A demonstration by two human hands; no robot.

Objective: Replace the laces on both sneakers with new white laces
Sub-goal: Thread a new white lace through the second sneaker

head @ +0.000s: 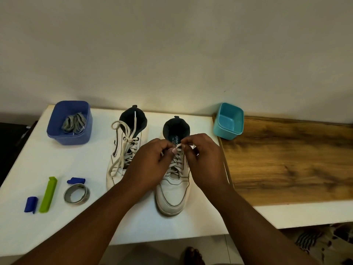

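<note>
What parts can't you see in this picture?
All in the head view:
- The lace at the top of the right sneaker: the left hand and right hand cover it, so a knot cannot be told.
- The sneaker's insole print: half hidden by the fingers.
- The teal tub: its floor is partly hidden by its near wall.

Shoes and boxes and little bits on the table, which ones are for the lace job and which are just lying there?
For the job:
right sneaker, its white lace pinched by left hand and right hand
left sneaker
blue tub holding grey laces

Just lying about:
teal tub
green clip
tape roll
two blue caps
</note>
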